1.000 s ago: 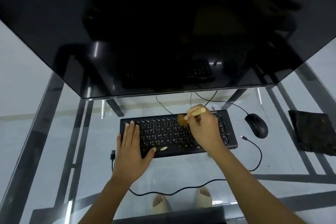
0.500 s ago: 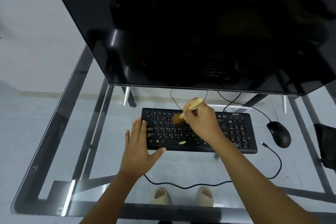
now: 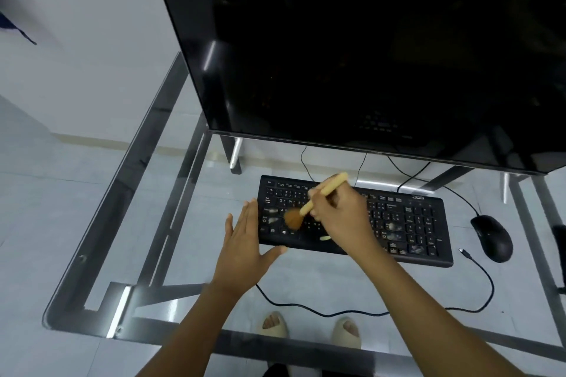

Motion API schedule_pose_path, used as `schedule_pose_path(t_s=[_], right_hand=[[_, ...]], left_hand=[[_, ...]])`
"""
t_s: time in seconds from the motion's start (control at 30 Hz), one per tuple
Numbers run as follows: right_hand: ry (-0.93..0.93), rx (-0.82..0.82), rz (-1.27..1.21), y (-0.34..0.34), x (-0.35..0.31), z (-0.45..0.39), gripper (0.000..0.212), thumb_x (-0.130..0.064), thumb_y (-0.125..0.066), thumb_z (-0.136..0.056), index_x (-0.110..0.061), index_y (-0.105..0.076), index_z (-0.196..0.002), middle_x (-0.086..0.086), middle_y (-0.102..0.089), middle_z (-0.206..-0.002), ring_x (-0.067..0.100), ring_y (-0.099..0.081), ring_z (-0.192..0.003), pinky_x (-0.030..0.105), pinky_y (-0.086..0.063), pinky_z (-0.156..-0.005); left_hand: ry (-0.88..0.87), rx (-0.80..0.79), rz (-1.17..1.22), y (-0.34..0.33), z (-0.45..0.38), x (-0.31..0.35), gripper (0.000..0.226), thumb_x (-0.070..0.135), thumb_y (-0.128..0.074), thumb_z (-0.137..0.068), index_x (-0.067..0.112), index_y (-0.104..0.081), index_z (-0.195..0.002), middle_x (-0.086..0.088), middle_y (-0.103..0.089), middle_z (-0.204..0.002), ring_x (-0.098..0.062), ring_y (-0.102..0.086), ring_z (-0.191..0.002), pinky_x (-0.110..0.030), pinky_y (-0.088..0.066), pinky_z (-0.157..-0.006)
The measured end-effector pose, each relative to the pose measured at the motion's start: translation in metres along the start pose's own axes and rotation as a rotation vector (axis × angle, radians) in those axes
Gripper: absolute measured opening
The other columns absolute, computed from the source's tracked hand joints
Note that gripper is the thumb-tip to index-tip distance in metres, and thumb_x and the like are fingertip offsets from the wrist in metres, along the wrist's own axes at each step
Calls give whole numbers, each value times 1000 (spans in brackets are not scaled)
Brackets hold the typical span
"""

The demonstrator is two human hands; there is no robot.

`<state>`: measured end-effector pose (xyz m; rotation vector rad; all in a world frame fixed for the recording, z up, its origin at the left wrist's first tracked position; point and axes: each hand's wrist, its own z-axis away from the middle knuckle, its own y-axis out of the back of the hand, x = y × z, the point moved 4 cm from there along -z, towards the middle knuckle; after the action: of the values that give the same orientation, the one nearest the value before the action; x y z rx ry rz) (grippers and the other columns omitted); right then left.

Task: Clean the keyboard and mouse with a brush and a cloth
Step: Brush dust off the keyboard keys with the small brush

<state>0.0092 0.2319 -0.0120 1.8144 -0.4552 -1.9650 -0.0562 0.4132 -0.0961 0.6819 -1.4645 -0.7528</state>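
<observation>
A black keyboard (image 3: 407, 223), pale smudges noted on several keys, is laid flat on the glass desk (image 3: 92, 254) below the dark monitor (image 3: 367, 55). A brush (image 3: 309, 206) with a light wooden handle and orange-brown bristles is gripped by the curled fingers of the right hand (image 3: 343, 214), bristles set on the keyboard's left half. The left hand (image 3: 245, 248) is held flat with fingers straight at the keyboard's left end; a black mouse (image 3: 493, 239) is seen near the desk's right edge.

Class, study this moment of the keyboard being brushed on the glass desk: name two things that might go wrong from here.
1. The left hand lies flat at the keyboard's left end; if it slackens, strokes of the brush in the right hand may slide the keyboard on the glass desk.
2. The small pale scrap on the keys may get swept between them.
</observation>
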Motion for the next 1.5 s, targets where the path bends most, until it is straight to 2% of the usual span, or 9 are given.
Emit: schedule_pose_path(t_s=[0.07, 0.2, 0.33, 0.47, 0.7, 1.07, 1.2, 1.33, 1.5], right_hand=[[-26, -191, 125, -14, 1, 5, 10, -24, -64, -90, -15, -63, -88, 0, -68, -74, 13, -66, -62, 32, -58, -59], [65, 106, 148, -10, -8, 10, 9, -22, -63, -91, -15, -63, -85, -5, -65, -74, 3, -59, -62, 17, -46, -56], [-13, -283, 96, -45, -18, 16, 7, -26, -65, -90, -19, -65, -89, -7, -69, -72, -1, -64, -59, 19, -55, -60], [45, 204, 133, 5, -14, -20, 8, -18, -59, -94, -12, -62, -91, -8, -63, -73, -2, -56, -54, 10, -42, -50], [132, 115, 154, -6, -35, -51, 9, -16, -54, -96, -11, -57, -89, -10, -62, -73, -3, -63, -64, 10, -46, -58], [-75, -330, 84, -51, -41, -54, 7, -19, -57, -93, -16, -63, -94, 2, -71, -89, 14, -71, -77, 35, -60, -76], [-182, -14, -84, -26, -36, -65, 10, -13, -53, -95, -17, -61, -99, 6, -69, -95, 30, -71, -83, 43, -59, -74], [-182, -426, 16, -49, -38, -48, 6, -16, -58, -94, -15, -62, -98, 3, -71, -92, 17, -72, -80, 37, -60, -81], [-64, -104, -21, -29, -37, -50, 11, -14, -56, -94, -24, -59, -90, -2, -69, -88, 14, -69, -82, 29, -58, -73]], left_hand=[[-7, 0, -17, 0, 2, -2, 97, 59, -62, -80, 17, -9, -150, -1, -22, -157, -14, -15, -146, -38, 4, -117], [-6, -4, -12, 2, 3, -1, 103, 59, -64, -77, 16, -6, -151, -2, -19, -158, -15, -11, -146, -38, 6, -116], [-2, -2, -24, 2, 2, 0, 106, 57, -66, -77, 14, -4, -151, -4, -15, -159, -16, -9, -147, -38, 9, -116], [30, 10, 22, 1, -2, -1, 105, 61, -66, -75, 19, -6, -150, 1, -19, -158, -12, -8, -147, -41, 7, -117], [62, 43, 34, -2, -7, 9, 111, 66, -64, -71, 20, -1, -149, 3, -20, -156, -8, -6, -145, -43, 9, -116], [89, 59, 57, -4, -3, 7, 114, 67, -63, -72, 22, 7, -150, 6, -22, -156, -5, -12, -145, -39, 8, -118], [111, 66, 127, -4, -1, 6, 119, 64, -67, -71, 22, 12, -149, 7, -25, -156, -4, -18, -143, -36, 6, -119], [107, 83, 120, -1, -1, 6, 118, 67, -62, -70, 21, 11, -150, 10, -29, -153, -1, -23, -140, -38, 0, -120], [90, 68, 111, -4, -2, 4, 114, 64, -65, -72, 23, 8, -149, 4, -28, -155, -4, -16, -143, -38, 3, -120]])
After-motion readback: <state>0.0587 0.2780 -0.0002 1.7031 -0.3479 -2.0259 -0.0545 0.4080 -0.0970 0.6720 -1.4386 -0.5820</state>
